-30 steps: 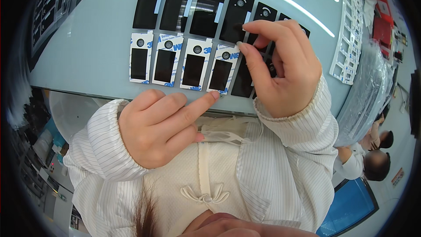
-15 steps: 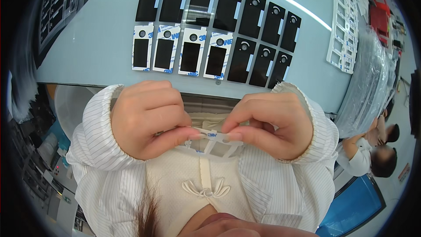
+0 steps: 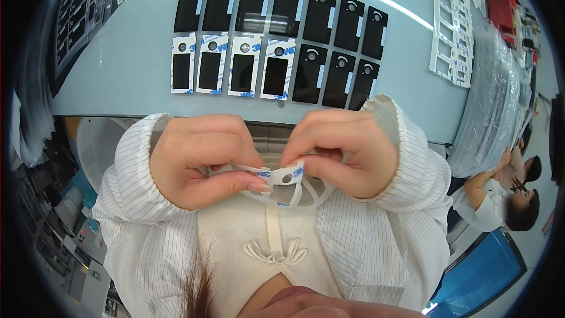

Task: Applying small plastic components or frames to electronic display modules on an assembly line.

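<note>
My left hand (image 3: pixel 203 159) and my right hand (image 3: pixel 347 150) meet in front of my chest, just off the table's near edge. Between them is a white adhesive frame (image 3: pixel 286 178) with blue print, a round hole and open windows, bent in a curve. Left thumb and index finger pinch one end; right thumb and fingers pinch the other. A translucent backing seems to hang below it. Beyond my hands, black panels (image 3: pixel 253 6) lie in two rows, each with a round lens-like spot. Several near-row panels on the left carry a white adhesive frame (image 3: pixel 243 88); three on the right are bare black.
The glossy pale table (image 3: pixel 129 53) spans the far side. A white cut-out adhesive sheet (image 3: pixel 450 29) lies at its right edge, by clear plastic wrapping (image 3: pixel 491 94). A black tray of parts (image 3: pixel 82 17) is at the far left. Another person (image 3: pixel 494 197) is at right.
My hands have drawn closer together, the right one shifting left. The adhesive frame is now bent upward, showing more of its printed face. The whole view has shifted slightly.
</note>
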